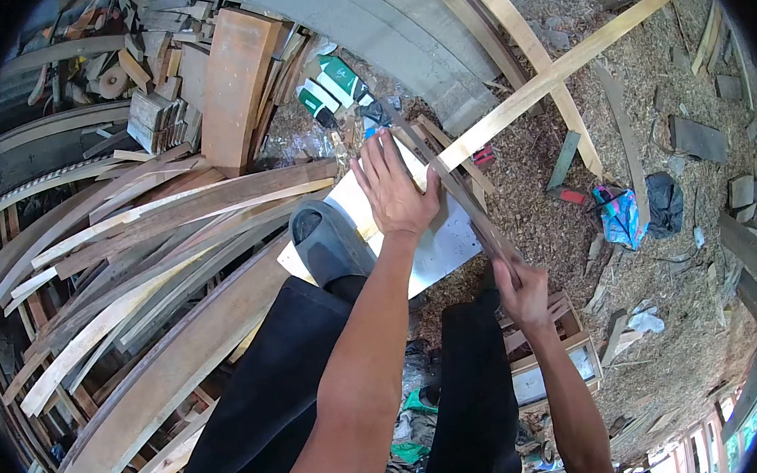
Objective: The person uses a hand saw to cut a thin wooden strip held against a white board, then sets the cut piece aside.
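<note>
- Two bare hands work over a pale board point(437, 245) lying on sawdust-strewn ground near the middle of the scene.
- The left hand point(395, 191) lies flat, fingers spread and gripping nothing, pressing down on a dark thin strip point(445, 173) where it crosses the board.
- The right hand point(522, 292) is closed around the strip's near end, just right of the board.
- A long light batten point(561, 66) runs from beside the left hand to the far right.
- A grey sandal point(330, 240) rests on the board's left edge.
- Curved planks point(131, 256) pile up at left; a small wooden box point(552, 356) sits near the right hand.
</note>
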`<action>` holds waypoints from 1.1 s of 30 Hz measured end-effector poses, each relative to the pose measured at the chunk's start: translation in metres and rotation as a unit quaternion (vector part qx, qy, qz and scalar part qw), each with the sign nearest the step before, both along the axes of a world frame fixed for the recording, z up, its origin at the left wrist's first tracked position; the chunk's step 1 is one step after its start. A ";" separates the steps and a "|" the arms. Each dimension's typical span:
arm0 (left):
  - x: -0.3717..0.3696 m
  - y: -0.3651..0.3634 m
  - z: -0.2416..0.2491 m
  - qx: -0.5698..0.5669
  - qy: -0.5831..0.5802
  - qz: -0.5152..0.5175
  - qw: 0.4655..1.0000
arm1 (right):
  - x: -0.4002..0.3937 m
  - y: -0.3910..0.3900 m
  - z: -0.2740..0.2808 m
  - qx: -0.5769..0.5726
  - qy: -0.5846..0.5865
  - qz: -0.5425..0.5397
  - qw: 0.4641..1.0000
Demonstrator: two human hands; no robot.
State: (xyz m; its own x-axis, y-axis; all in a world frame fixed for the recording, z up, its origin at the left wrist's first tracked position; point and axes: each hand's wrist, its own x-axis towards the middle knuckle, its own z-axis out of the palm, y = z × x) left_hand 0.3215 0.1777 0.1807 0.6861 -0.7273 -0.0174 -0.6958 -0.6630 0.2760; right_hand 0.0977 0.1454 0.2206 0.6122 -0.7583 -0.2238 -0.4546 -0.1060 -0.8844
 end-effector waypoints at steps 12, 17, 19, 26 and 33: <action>0.001 0.000 0.003 0.000 0.011 0.007 1.000 | -0.025 0.006 0.009 0.029 0.046 0.022 0.998; 0.002 0.000 0.002 -0.007 0.028 0.009 1.000 | 0.028 -0.012 0.012 0.059 0.065 -0.015 0.996; 0.003 0.001 0.001 -0.004 0.020 0.009 1.000 | 0.052 -0.028 0.018 0.091 0.086 0.010 0.992; 0.001 0.000 0.004 -0.036 0.022 0.005 0.999 | -0.032 0.000 0.003 0.038 0.039 0.011 0.998; 0.002 0.000 0.003 -0.034 0.010 0.002 0.999 | 0.028 -0.012 0.001 0.055 0.005 -0.035 0.998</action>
